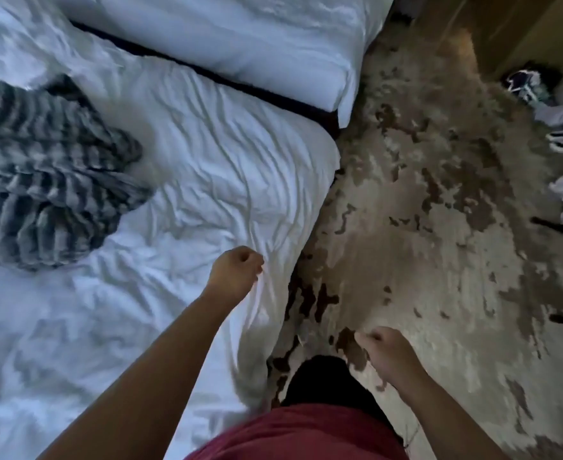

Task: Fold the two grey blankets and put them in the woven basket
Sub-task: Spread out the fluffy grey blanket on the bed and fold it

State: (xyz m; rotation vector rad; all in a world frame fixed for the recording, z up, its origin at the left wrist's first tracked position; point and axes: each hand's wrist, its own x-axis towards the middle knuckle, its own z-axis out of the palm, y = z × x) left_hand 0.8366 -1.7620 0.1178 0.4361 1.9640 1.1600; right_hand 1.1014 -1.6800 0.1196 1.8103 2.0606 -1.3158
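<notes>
One grey striped fuzzy blanket (41,180) lies crumpled on the white bed at the left edge of view. No second blanket or woven basket shows in this frame. My left hand (235,270) hovers over the bed's near right edge with its fingers curled into a fist, well right of the blanket and holding nothing I can make out. Over the rug beside the bed, my right hand (386,353) has its fingers curled too and is empty.
The wrinkled white duvet (207,167) covers the bed, with white pillows (240,38) at the top. A mottled beige and brown rug (439,227) fills the floor to the right. Shoes and small items (559,141) lie along the far right edge.
</notes>
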